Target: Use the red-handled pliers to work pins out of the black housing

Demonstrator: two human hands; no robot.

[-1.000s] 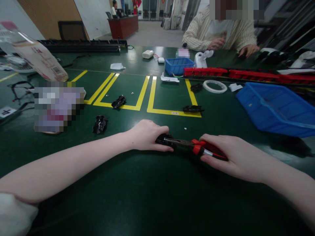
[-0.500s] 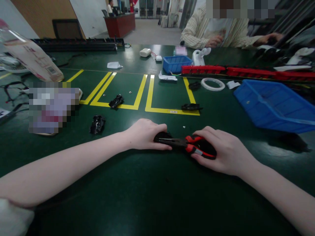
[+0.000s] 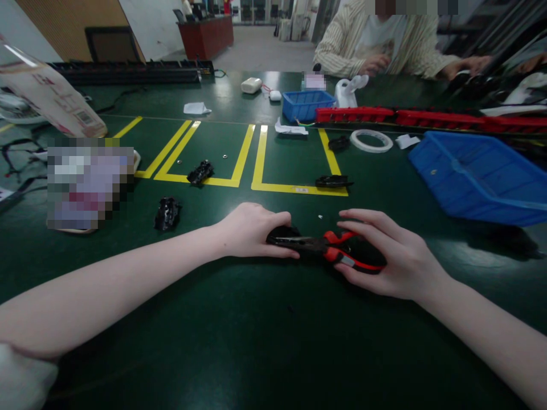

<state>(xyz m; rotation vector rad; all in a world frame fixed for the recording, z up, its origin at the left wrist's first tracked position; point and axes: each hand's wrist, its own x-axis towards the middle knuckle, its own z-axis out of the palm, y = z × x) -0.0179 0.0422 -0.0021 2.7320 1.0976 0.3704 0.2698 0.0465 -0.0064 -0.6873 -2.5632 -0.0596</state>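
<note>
My left hand (image 3: 252, 230) lies closed over a small black part (image 3: 284, 232) and pins it to the green table (image 3: 256, 341). My right hand (image 3: 387, 256) grips the red handles of long-nose pliers (image 3: 331, 250), fingers wrapped round them with the handles spread. The dark jaws of the pliers reach left into the black part under my left hand. Most of that part is hidden by my fingers.
Loose black parts (image 3: 167, 212) (image 3: 200, 171) (image 3: 333, 181) lie near yellow floor-tape lines (image 3: 256, 165). A large blue bin (image 3: 482, 176) sits right, a small blue bin (image 3: 306, 104) and a tape ring (image 3: 371, 140) farther back. A person in a striped shirt (image 3: 384, 42) works across the table.
My right hand slid left along the pliers, then its fingers loosened and the red handles spread apart. My left hand stayed on the black part.
</note>
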